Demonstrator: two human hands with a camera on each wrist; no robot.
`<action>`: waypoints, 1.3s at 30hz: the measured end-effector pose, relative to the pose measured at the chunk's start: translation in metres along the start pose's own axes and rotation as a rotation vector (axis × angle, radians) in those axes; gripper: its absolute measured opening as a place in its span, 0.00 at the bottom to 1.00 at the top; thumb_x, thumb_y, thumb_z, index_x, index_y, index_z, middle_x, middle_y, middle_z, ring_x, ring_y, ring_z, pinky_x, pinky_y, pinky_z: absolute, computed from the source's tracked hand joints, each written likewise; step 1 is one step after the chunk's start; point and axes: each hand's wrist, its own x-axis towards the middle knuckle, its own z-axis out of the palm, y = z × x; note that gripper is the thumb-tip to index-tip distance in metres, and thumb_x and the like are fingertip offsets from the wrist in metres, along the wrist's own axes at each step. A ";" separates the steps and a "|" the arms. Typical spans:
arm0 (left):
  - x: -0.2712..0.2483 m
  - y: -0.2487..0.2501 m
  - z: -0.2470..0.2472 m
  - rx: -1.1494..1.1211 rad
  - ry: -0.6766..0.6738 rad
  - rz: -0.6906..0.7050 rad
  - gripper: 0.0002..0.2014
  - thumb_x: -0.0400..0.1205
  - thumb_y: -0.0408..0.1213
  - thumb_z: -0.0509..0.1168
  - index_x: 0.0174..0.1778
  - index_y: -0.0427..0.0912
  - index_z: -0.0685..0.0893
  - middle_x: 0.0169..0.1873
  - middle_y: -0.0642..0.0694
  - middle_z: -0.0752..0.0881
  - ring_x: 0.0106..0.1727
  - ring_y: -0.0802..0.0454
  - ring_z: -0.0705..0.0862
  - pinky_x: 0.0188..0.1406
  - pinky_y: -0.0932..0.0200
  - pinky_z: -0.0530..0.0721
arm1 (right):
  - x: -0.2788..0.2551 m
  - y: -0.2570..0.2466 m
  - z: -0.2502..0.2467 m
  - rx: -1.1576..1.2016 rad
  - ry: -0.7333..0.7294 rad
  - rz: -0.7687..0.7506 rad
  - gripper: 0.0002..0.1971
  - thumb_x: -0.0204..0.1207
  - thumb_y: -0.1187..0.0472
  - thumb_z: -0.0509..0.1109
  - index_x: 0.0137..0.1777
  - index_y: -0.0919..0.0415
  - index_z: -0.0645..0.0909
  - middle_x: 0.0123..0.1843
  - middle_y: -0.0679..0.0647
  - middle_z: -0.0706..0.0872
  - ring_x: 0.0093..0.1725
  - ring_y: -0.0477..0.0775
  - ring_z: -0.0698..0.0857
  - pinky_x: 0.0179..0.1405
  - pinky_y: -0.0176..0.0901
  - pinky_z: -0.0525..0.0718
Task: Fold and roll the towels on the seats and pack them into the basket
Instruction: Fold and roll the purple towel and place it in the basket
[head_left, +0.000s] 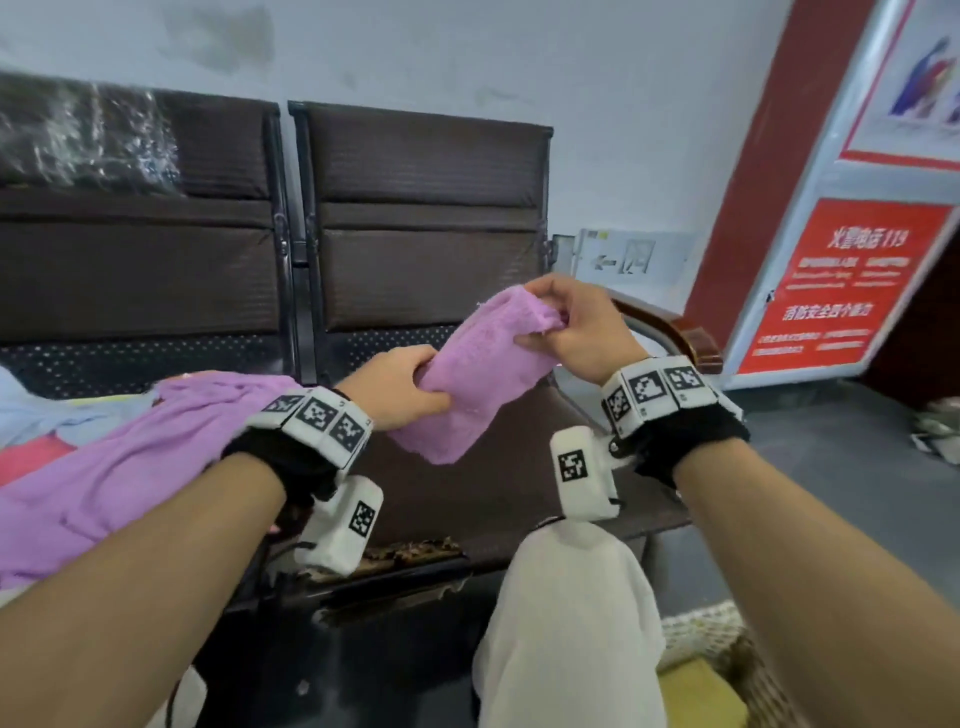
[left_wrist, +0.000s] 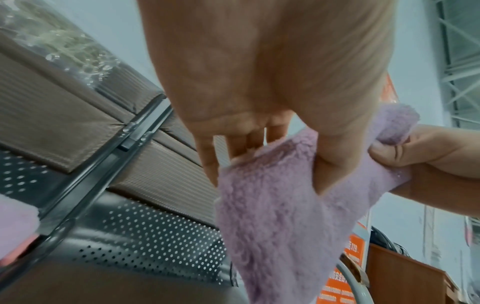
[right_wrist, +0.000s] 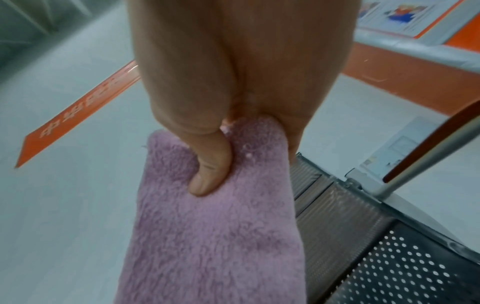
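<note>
A folded purple towel (head_left: 480, 364) hangs slanted in the air over the brown seat (head_left: 498, 483). My left hand (head_left: 402, 392) grips its lower part, thumb in front and fingers behind, as the left wrist view shows on the purple towel (left_wrist: 262, 216). My right hand (head_left: 558, 325) pinches the upper end, with its thumb pressed on the purple towel (right_wrist: 207, 236) in the right wrist view. A woven basket (head_left: 727, 654) with something yellow inside sits at the bottom right by my knee.
Another purple towel (head_left: 119, 467) lies spread on the left seat with pale blue and red cloths (head_left: 31, 431) beyond it. Brown seat backs (head_left: 426, 218) stand behind. A wooden armrest (head_left: 670, 327) is to the right, a red notice board (head_left: 841, 291) beyond it.
</note>
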 end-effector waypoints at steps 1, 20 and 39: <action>0.005 0.010 0.002 0.028 0.005 0.012 0.13 0.74 0.43 0.70 0.50 0.42 0.81 0.43 0.46 0.85 0.43 0.47 0.82 0.35 0.58 0.73 | -0.003 0.004 -0.008 0.017 0.034 0.003 0.18 0.66 0.70 0.79 0.51 0.51 0.79 0.42 0.40 0.84 0.41 0.36 0.83 0.40 0.23 0.79; 0.003 0.196 0.226 -0.001 -0.568 0.293 0.09 0.78 0.43 0.69 0.41 0.44 0.76 0.33 0.49 0.78 0.37 0.49 0.76 0.28 0.62 0.64 | -0.267 0.153 -0.152 0.111 0.513 0.448 0.14 0.64 0.65 0.81 0.44 0.46 0.86 0.42 0.44 0.91 0.44 0.43 0.87 0.45 0.36 0.83; -0.078 0.123 0.448 0.245 -1.146 0.104 0.17 0.84 0.35 0.56 0.68 0.37 0.76 0.62 0.36 0.83 0.62 0.39 0.81 0.61 0.52 0.78 | -0.418 0.316 -0.040 -0.251 -0.114 1.319 0.14 0.80 0.58 0.64 0.60 0.65 0.82 0.56 0.63 0.87 0.57 0.62 0.84 0.55 0.45 0.78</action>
